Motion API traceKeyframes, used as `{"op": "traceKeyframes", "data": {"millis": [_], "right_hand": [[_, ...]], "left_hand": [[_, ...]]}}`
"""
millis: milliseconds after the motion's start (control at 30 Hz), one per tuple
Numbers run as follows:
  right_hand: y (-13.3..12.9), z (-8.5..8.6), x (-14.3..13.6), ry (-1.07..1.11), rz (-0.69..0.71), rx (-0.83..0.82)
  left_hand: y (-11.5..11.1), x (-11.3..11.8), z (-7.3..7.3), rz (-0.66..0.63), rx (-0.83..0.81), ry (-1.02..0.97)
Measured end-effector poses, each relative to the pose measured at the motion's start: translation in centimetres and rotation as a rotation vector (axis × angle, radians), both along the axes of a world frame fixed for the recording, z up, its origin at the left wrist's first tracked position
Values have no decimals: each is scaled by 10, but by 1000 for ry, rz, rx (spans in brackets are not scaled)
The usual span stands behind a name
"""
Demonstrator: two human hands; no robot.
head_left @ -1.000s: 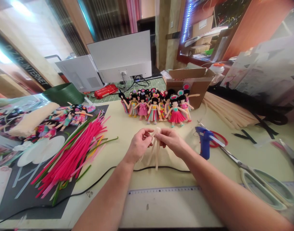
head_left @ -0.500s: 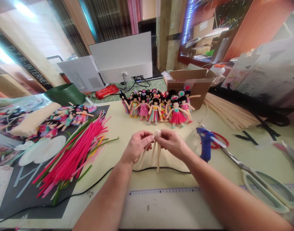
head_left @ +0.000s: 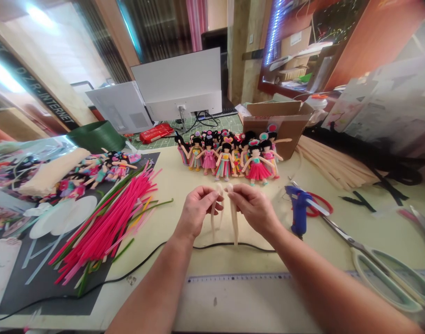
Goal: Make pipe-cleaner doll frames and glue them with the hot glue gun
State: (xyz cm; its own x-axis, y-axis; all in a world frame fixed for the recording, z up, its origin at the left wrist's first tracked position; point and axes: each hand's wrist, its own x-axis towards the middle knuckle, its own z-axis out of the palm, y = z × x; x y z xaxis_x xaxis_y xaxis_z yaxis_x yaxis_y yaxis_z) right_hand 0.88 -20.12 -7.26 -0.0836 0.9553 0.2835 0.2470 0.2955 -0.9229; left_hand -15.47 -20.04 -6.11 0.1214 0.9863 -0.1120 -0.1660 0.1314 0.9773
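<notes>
Cream pipe cleaners are in both hands over the middle of the table. My left hand (head_left: 195,211) is closed, thumb against fingers, on a bent cream pipe cleaner (head_left: 212,225) whose ends hang down. Facing it, my right hand (head_left: 254,208) pinches another cream pipe cleaner (head_left: 235,227), also hanging down, with its bent top showing above the fingertips. A small gap separates the two sets of fingertips. Just beyond the hands stands a group of small pipe-cleaner dolls (head_left: 224,162) with black hair and bright dresses.
On the right lie a blue glue gun (head_left: 298,211), large scissors (head_left: 353,243) and a bundle of cream pipe cleaners (head_left: 333,162). Pink pipe cleaners (head_left: 108,222) are heaped left. A black cable (head_left: 142,264) and a ruler (head_left: 240,278) cross in front. A cardboard box (head_left: 275,113) stands behind.
My hands, together at the cream pipe cleaners before, have drawn slightly apart. A pipe cleaner now hangs from each hand with a gap between them.
</notes>
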Motion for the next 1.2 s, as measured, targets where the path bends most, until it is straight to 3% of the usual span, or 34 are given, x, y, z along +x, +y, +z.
{"op": "traceKeyframes", "data": {"millis": [200, 600, 1200], "right_hand": [[-6, 3, -2, -204, -45, 221], [-12, 6, -7, -200, -119, 181], [-9, -4, -4, -84, 2, 172]], "left_hand": [[-2, 3, 3, 35, 59, 15], [-9, 7, 1, 8, 210, 133], [-10, 8, 1, -51, 199, 165]]}}
